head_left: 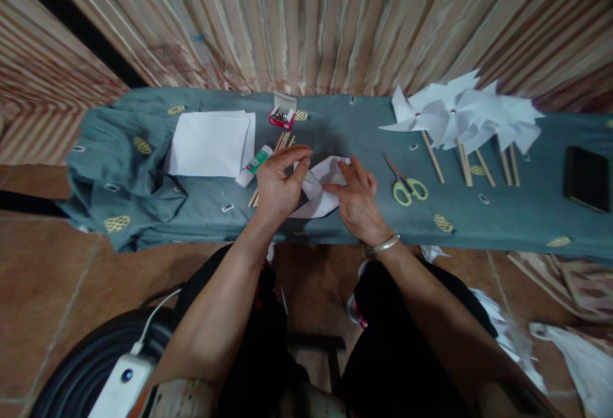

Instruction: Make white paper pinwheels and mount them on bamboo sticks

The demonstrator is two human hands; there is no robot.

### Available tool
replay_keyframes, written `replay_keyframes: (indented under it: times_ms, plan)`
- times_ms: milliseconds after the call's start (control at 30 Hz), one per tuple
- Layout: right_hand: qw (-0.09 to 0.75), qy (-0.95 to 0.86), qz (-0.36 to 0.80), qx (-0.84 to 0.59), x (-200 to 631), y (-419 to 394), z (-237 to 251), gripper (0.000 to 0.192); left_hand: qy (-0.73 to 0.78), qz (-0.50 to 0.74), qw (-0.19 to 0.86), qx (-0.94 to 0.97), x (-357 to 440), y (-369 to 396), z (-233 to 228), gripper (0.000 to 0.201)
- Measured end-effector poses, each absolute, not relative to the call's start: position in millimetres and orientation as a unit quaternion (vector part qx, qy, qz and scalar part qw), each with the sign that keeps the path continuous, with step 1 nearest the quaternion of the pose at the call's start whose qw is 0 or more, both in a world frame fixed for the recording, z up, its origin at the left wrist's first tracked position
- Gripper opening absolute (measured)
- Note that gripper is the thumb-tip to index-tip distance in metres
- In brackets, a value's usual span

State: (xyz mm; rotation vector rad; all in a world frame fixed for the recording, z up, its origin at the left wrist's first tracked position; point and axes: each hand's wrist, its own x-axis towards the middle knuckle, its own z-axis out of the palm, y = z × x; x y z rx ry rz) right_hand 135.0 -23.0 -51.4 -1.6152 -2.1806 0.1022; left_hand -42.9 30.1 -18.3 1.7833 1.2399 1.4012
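A partly folded white paper pinwheel [326,202] lies on the cloth-covered table in front of me, its points curling up. My left hand [283,183] is closed at its left side, with thumb and forefinger drawn together and a bit of white paper showing between them. From the right, my right hand [358,198] grips the same paper, thumb and forefinger on its inner folds; a bracelet circles the wrist. Just left of my left hand are a glue stick [253,166] and several wooden sticks [284,141], partly hidden by that hand. Green-handled scissors [403,187] lie right of my right hand.
A stack of white paper [209,145] lies at the left. Behind my hands sits an open red box of metal pins [282,113]. Several finished pinwheels [460,111] on sticks lie at the back right, near a black phone [587,179]. A curtain [306,29] hangs behind.
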Motion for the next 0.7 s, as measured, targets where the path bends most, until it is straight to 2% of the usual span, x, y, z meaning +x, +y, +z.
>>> replay_keyframes:
  times_ms: [300,700]
  plan:
    - [0.204,-0.797,0.017,-0.568,122.2,-26.8,-48.7,0.038,0.469,0.523,0.279,0.655,-46.5,28.2,-19.2,0.017]
    - [0.231,-0.759,0.107,-0.600,140.2,-20.7,-54.9,0.047,0.466,0.518,0.280,0.661,-39.5,32.4,-20.8,0.018]
